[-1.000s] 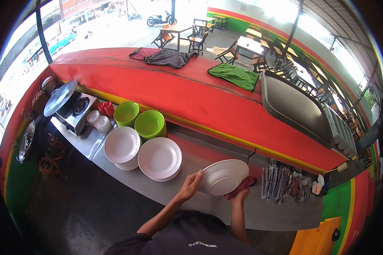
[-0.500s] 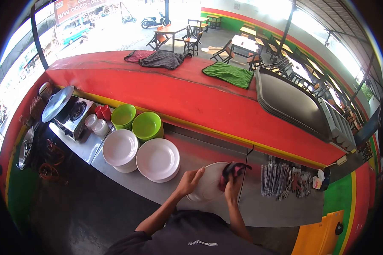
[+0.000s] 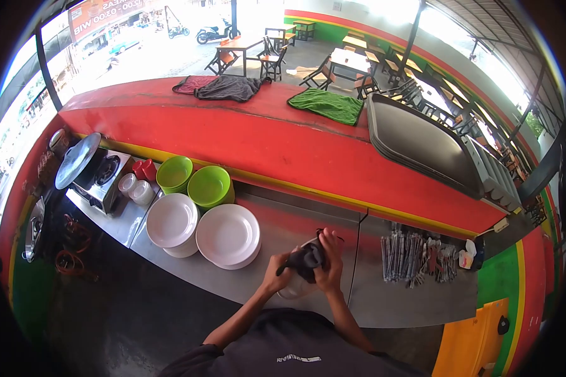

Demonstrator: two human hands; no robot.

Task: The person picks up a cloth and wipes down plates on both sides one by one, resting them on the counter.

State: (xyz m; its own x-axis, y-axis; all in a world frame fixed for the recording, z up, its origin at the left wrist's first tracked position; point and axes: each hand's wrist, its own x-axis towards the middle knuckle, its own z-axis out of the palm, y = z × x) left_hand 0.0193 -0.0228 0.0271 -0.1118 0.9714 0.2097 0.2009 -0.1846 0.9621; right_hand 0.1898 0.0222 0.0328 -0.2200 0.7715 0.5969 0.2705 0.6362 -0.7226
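My left hand [image 3: 274, 274] is closed at the left side of a pale plate [image 3: 294, 289], which is mostly hidden behind my hands and a dark cloth [image 3: 309, 259]. My right hand [image 3: 331, 267] grips the cloth against the plate's right side, fingers pointing up. One end of the cloth hangs down close to my left fingers. Left of my hands stand two stacks of white plates, a nearer one [image 3: 227, 235] and a farther one [image 3: 172, 220]. Behind these are two stacks of green bowls, one [image 3: 209, 186] beside the other [image 3: 174, 173].
Rows of cutlery [image 3: 404, 256] lie on the steel counter [image 3: 365, 301] at right. A stove [image 3: 107, 169], red cups [image 3: 144, 168] and small white bowls [image 3: 138, 190] are at left. Black trays [image 3: 424, 144] and a green cloth [image 3: 327, 105] rest on the red ledge [image 3: 233, 135].
My right hand and the cloth have shifted left across the plate, close to my left hand. The cloth now covers more of the plate, and the view has shifted slightly.
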